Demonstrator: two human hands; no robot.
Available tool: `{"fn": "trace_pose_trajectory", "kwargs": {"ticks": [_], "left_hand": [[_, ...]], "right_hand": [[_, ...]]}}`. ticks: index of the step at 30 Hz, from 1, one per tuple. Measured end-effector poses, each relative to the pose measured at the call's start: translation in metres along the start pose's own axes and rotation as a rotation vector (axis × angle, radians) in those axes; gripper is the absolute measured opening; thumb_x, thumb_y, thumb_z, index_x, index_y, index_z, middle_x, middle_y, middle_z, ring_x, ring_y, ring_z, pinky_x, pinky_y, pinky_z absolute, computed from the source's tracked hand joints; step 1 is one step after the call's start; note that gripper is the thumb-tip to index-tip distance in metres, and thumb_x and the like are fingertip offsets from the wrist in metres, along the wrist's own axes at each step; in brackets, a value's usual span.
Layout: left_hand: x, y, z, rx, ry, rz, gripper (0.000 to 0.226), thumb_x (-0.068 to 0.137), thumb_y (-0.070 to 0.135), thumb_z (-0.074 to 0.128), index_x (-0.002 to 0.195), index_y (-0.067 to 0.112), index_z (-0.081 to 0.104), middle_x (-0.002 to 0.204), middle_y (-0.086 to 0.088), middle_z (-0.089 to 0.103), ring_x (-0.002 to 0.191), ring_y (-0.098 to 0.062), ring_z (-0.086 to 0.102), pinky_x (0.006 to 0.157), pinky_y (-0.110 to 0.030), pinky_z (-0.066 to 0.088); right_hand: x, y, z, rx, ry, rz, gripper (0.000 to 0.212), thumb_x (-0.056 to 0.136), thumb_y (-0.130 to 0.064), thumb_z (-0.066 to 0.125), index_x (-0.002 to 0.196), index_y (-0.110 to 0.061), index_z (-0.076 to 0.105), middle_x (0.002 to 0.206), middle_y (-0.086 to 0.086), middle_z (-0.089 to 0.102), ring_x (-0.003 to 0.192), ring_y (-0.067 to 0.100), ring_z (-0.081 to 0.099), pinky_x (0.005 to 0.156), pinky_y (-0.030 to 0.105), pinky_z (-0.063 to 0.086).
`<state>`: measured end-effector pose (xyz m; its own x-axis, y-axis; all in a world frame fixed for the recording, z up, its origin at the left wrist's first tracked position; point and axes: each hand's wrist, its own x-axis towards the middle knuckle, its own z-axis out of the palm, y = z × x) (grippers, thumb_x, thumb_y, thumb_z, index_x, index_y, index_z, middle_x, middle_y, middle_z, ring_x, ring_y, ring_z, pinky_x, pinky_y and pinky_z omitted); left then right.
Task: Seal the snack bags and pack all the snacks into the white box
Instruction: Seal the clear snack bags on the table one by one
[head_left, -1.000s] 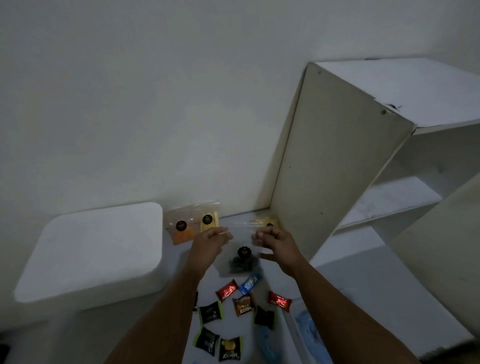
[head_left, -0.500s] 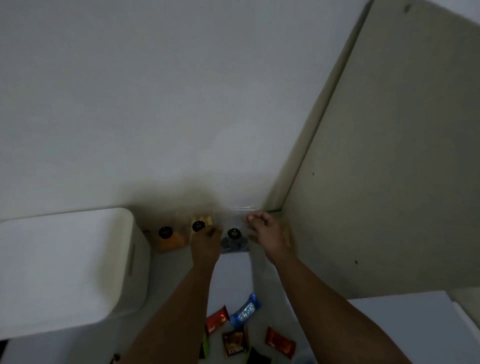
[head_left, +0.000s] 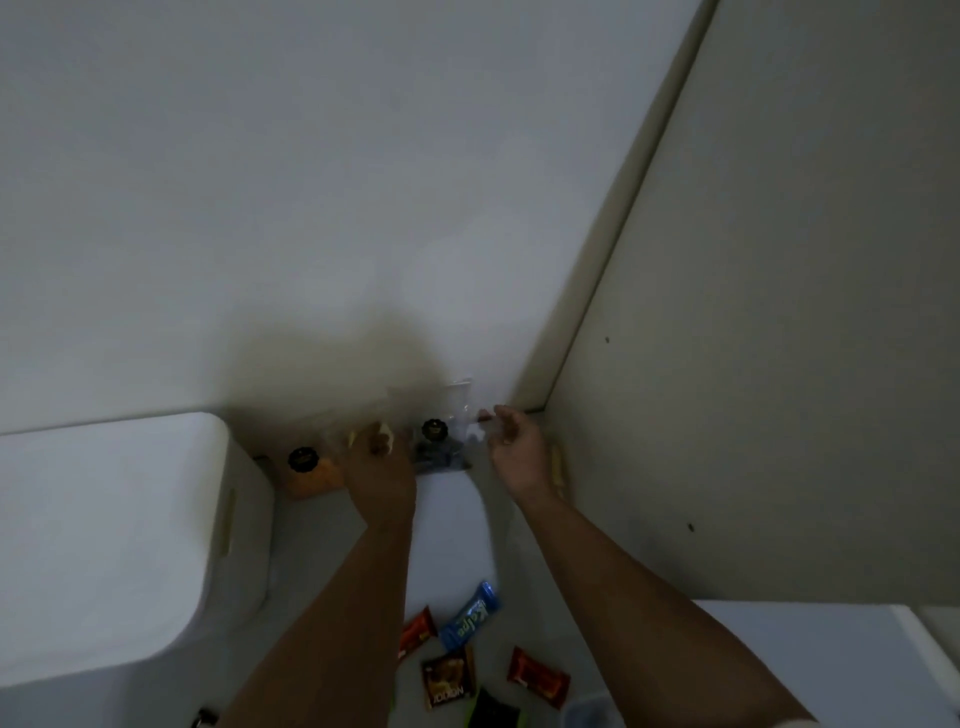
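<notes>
A clear snack bag (head_left: 441, 454) with dark pieces and a black round sticker stands against the wall at the back of the table. My right hand (head_left: 514, 452) pinches its clear top right corner. My left hand (head_left: 382, 467) is at the bag's left side with curled fingers on its plastic edge; the contact is blurred. An orange-filled bag (head_left: 311, 475) with the same sticker leans on the wall to the left. Part of a yellow-filled bag (head_left: 353, 434) shows behind my left hand. The white box (head_left: 104, 545) with its lid on sits at the left.
Several small wrapped snacks lie near the table's front: a blue one (head_left: 470, 616), red ones (head_left: 537, 683) and a brown one (head_left: 449, 680). A beige cabinet side panel (head_left: 753, 364) rises close on the right. The white wall (head_left: 311, 208) is straight ahead.
Both hands carried the dark-filled bag away from me, from above the loose snacks to the wall, and stood it beside the other bags. The view swung left and closer.
</notes>
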<state>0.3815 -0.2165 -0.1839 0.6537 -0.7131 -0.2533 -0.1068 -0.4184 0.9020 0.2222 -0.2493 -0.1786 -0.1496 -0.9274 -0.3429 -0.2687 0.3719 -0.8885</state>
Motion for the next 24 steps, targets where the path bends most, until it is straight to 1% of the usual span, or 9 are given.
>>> {"fn": "trace_pose_trajectory", "kwargs": {"ticks": [3, 5, 7, 9, 11, 14, 17, 20, 24], "left_hand": [[-0.028, -0.002, 0.002, 0.137, 0.005, 0.018, 0.021, 0.095, 0.011, 0.058, 0.098, -0.007, 0.069, 0.109, -0.025, 0.068, 0.109, -0.042, 0.061, 0.087, -0.026, 0.043], [-0.048, -0.003, 0.007, 0.218, -0.125, -0.084, 0.023, 0.098, 0.017, 0.054, 0.102, 0.001, 0.070, 0.113, -0.022, 0.068, 0.111, -0.039, 0.061, 0.083, -0.029, 0.043], [-0.057, -0.017, 0.018, 0.345, -0.313, -0.131, 0.024, 0.094, 0.026, 0.055, 0.104, 0.010, 0.070, 0.112, -0.014, 0.069, 0.108, -0.035, 0.064, 0.089, -0.034, 0.048], [-0.061, -0.037, 0.032, 0.397, -0.493, -0.162, 0.028, 0.088, 0.036, 0.060, 0.098, 0.014, 0.072, 0.105, -0.009, 0.072, 0.103, -0.032, 0.068, 0.093, -0.038, 0.054], [-0.068, -0.052, 0.041, 0.381, -0.586, -0.212, 0.026, 0.085, 0.042, 0.065, 0.088, 0.017, 0.072, 0.095, -0.011, 0.074, 0.095, -0.032, 0.071, 0.088, -0.044, 0.059], [-0.089, -0.044, 0.040, 0.316, -0.597, -0.329, 0.020, 0.079, 0.047, 0.073, 0.078, 0.029, 0.065, 0.087, -0.008, 0.072, 0.091, -0.029, 0.071, 0.088, -0.046, 0.060], [-0.102, -0.034, 0.038, 0.362, -0.631, -0.365, 0.023, 0.082, 0.041, 0.075, 0.076, 0.025, 0.060, 0.084, -0.007, 0.068, 0.087, -0.028, 0.070, 0.081, -0.041, 0.059], [-0.112, -0.032, 0.039, 0.365, -0.708, -0.378, 0.023, 0.086, 0.031, 0.073, 0.075, 0.021, 0.056, 0.083, -0.011, 0.064, 0.071, -0.023, 0.062, 0.064, -0.029, 0.049], [-0.113, -0.030, 0.038, 0.345, -0.745, -0.325, 0.028, 0.088, 0.037, 0.071, 0.086, 0.009, 0.065, 0.076, -0.011, 0.061, 0.064, -0.021, 0.057, 0.059, -0.028, 0.043]], "right_hand": [[-0.024, 0.019, -0.019, -0.282, 0.136, -0.037, 0.039, 0.085, -0.002, 0.055, 0.120, -0.016, 0.064, 0.122, 0.010, 0.063, 0.112, 0.026, 0.060, 0.094, 0.027, 0.046], [-0.038, 0.030, -0.029, -0.345, 0.175, -0.075, 0.040, 0.085, -0.002, 0.054, 0.120, -0.018, 0.065, 0.122, 0.007, 0.060, 0.112, 0.024, 0.058, 0.089, 0.021, 0.040], [-0.052, 0.035, -0.039, -0.325, 0.175, -0.182, 0.040, 0.086, 0.000, 0.053, 0.118, -0.019, 0.065, 0.121, 0.003, 0.060, 0.113, 0.021, 0.057, 0.090, 0.015, 0.036], [-0.063, 0.040, -0.048, -0.292, 0.163, -0.290, 0.040, 0.086, 0.002, 0.052, 0.118, -0.018, 0.065, 0.119, -0.002, 0.060, 0.114, 0.015, 0.056, 0.096, 0.015, 0.037], [-0.074, 0.046, -0.057, -0.303, 0.170, -0.329, 0.041, 0.086, 0.003, 0.051, 0.119, -0.018, 0.064, 0.120, -0.004, 0.059, 0.114, 0.010, 0.054, 0.102, 0.019, 0.039], [-0.090, 0.062, -0.063, -0.333, 0.192, -0.234, 0.043, 0.085, 0.000, 0.054, 0.124, -0.015, 0.064, 0.123, 0.001, 0.062, 0.116, 0.015, 0.055, 0.104, 0.027, 0.043], [-0.109, 0.076, -0.064, -0.339, 0.141, 0.001, 0.044, 0.085, -0.002, 0.053, 0.126, -0.013, 0.062, 0.120, 0.007, 0.064, 0.113, 0.025, 0.059, 0.098, 0.033, 0.047], [-0.118, 0.091, -0.063, -0.340, 0.082, 0.243, 0.055, 0.079, -0.015, 0.046, 0.132, -0.021, 0.055, 0.119, 0.009, 0.064, 0.111, 0.031, 0.061, 0.094, 0.039, 0.052], [-0.117, 0.098, -0.070, -0.347, 0.050, 0.275, 0.047, 0.081, -0.007, 0.056, 0.127, -0.014, 0.057, 0.113, 0.009, 0.068, 0.105, 0.030, 0.065, 0.084, 0.029, 0.049]]}}
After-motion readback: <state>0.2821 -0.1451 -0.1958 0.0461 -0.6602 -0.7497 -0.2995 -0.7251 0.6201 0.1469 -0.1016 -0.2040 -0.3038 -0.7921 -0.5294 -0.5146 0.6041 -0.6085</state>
